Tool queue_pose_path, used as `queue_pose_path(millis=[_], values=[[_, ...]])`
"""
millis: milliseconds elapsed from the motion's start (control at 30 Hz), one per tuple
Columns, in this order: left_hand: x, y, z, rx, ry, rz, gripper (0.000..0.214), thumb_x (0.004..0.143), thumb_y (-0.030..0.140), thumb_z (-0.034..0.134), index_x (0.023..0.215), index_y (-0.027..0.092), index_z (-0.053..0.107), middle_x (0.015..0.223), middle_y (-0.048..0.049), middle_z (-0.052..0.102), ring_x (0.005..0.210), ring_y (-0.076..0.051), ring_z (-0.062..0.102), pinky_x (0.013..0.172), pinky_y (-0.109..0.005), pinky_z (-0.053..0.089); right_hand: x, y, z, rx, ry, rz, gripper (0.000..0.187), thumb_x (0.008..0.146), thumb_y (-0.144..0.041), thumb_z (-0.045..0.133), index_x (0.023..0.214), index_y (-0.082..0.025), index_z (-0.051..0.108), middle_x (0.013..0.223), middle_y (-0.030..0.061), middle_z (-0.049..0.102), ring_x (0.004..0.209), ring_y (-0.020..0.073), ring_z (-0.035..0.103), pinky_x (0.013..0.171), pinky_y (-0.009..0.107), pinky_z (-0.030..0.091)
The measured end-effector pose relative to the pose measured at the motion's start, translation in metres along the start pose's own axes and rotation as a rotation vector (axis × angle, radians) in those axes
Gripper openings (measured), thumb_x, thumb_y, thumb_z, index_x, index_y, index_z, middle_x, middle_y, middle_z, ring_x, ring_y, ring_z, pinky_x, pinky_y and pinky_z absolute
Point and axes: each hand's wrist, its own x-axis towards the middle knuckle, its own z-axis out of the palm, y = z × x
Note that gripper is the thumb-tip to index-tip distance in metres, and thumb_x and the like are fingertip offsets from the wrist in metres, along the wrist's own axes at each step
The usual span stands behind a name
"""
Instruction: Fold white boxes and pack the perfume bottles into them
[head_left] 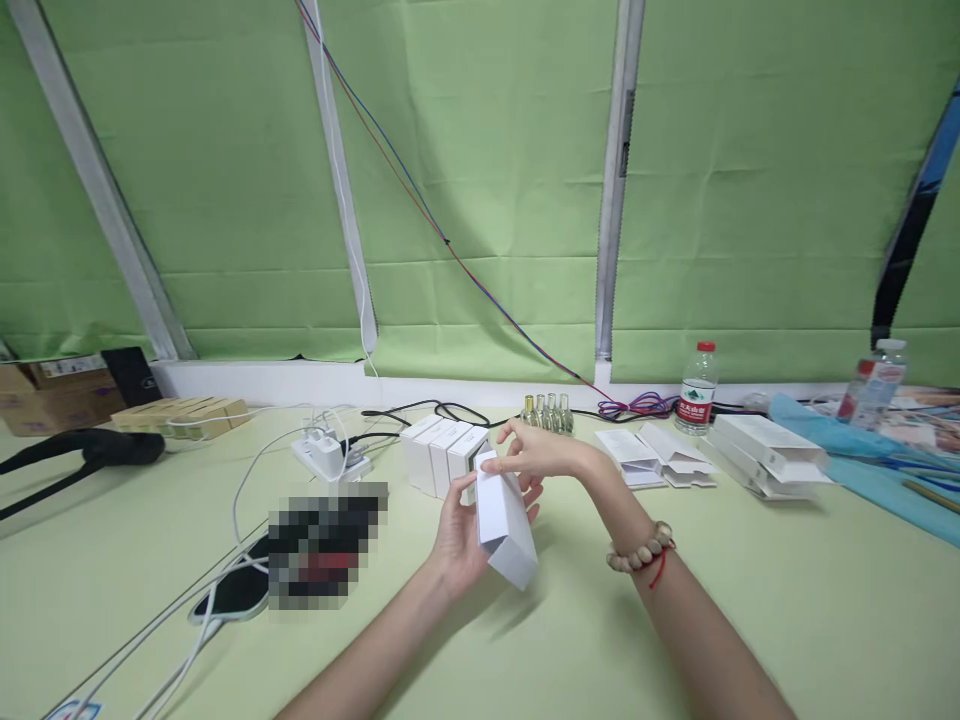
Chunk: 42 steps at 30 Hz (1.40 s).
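Observation:
A small white paper box (507,510) is held tilted above the table, with an open flap at its near lower end. My left hand (459,535) is closed around it from the left and beneath, its fingertips showing on the far right side. At the box's upper end my right hand (536,452) bends over it, thumb and fingers on the top edge. What lies inside the box is hidden. Just behind my left hand stands a row of several closed white boxes (427,460). Small glass vials (551,412) with gold and clear tops stand beyond my right hand.
Flattened white cartons (652,458) and stacked white cartons (769,455) lie at right, near a water bottle (696,390). At left are a power strip (330,455), white cables (236,500), a blurred dark object (322,545) and a black strap-like item (97,452).

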Motion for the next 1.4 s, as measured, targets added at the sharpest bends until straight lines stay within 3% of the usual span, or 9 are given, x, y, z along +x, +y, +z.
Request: queue_pose_path(millis=[167, 300, 533, 867, 1000, 1133, 1267, 1400], values=[[0.001, -0.003, 0.0, -0.003, 0.01, -0.012, 0.049, 0.08, 0.029, 0.057, 0.123, 0.007, 0.047, 0.11, -0.0173, 0.061, 0.113, -0.032, 0.052, 0.096, -0.041, 0.04, -0.006, -0.005, -0.003, -0.049, -0.105, -0.063, 0.039, 0.078, -0.051, 0.061, 0.092, -0.015, 0.055, 0.083, 0.0025, 0.057, 0.06, 0.01, 0.056, 0.05, 0.019, 0.045], [-0.001, -0.003, 0.003, 0.01, 0.023, 0.021, 0.04, 0.083, 0.024, 0.053, 0.119, 0.007, 0.048, 0.102, -0.0152, 0.064, 0.108, -0.031, 0.056, 0.092, -0.039, 0.042, -0.012, -0.008, -0.005, -0.005, -0.148, -0.13, 0.024, 0.082, -0.038, 0.058, 0.081, -0.014, 0.056, 0.078, 0.0019, 0.055, 0.069, 0.0107, 0.055, 0.053, 0.017, 0.047], [-0.002, -0.003, 0.01, 0.048, -0.07, 0.066, 0.049, 0.079, 0.019, 0.057, 0.125, 0.011, 0.043, 0.104, -0.0135, 0.063, 0.104, -0.03, 0.058, 0.087, -0.035, 0.043, -0.012, -0.008, -0.004, 0.042, -0.154, -0.137, 0.019, 0.08, -0.034, 0.06, 0.084, -0.015, 0.056, 0.086, 0.0018, 0.054, 0.077, 0.0125, 0.056, 0.059, 0.021, 0.054], [-0.003, -0.001, 0.009, 0.078, -0.052, 0.104, 0.064, 0.075, 0.017, 0.061, 0.133, 0.014, 0.035, 0.107, -0.0136, 0.062, 0.103, -0.029, 0.059, 0.09, -0.037, 0.043, -0.015, -0.012, -0.003, 0.067, -0.17, -0.12, 0.018, 0.08, -0.032, 0.06, 0.085, -0.016, 0.055, 0.089, 0.0016, 0.054, 0.072, 0.0113, 0.058, 0.052, 0.019, 0.054], [-0.001, 0.001, 0.005, 0.088, -0.017, 0.064, 0.058, 0.076, 0.023, 0.06, 0.13, 0.014, 0.04, 0.112, -0.0136, 0.061, 0.11, -0.031, 0.055, 0.089, -0.036, 0.044, -0.013, -0.011, -0.001, -0.046, -0.037, -0.096, 0.028, 0.077, -0.041, 0.063, 0.088, -0.017, 0.056, 0.099, 0.0048, 0.056, 0.082, 0.0163, 0.06, 0.051, 0.018, 0.052], [0.003, 0.0, -0.001, 0.093, 0.068, -0.012, 0.056, 0.077, 0.038, 0.06, 0.125, 0.01, 0.046, 0.114, -0.0143, 0.06, 0.11, -0.031, 0.054, 0.09, -0.035, 0.045, -0.008, -0.004, 0.002, -0.106, 0.108, 0.069, 0.066, 0.072, -0.056, 0.065, 0.121, -0.018, 0.042, 0.116, 0.0126, 0.053, 0.077, 0.0184, 0.063, 0.05, 0.023, 0.051], [0.003, -0.006, -0.002, 0.216, 0.125, -0.076, 0.055, 0.076, 0.049, 0.059, 0.116, 0.011, 0.051, 0.103, -0.0125, 0.063, 0.1, -0.029, 0.06, 0.083, -0.033, 0.048, -0.004, 0.004, 0.004, -0.031, -0.022, 0.207, 0.096, 0.068, -0.063, 0.065, 0.138, -0.018, 0.017, 0.122, 0.0189, 0.048, 0.084, 0.0255, 0.063, 0.051, 0.032, 0.055], [0.005, -0.012, -0.003, 0.307, 0.08, -0.13, 0.057, 0.074, 0.056, 0.057, 0.109, 0.011, 0.054, 0.096, -0.0116, 0.064, 0.091, -0.029, 0.062, 0.076, -0.031, 0.048, -0.003, 0.005, 0.005, -0.036, -0.164, 0.276, 0.086, 0.064, -0.069, 0.063, 0.125, -0.015, 0.036, 0.118, 0.0202, 0.05, 0.085, 0.0322, 0.063, 0.044, 0.034, 0.054]])
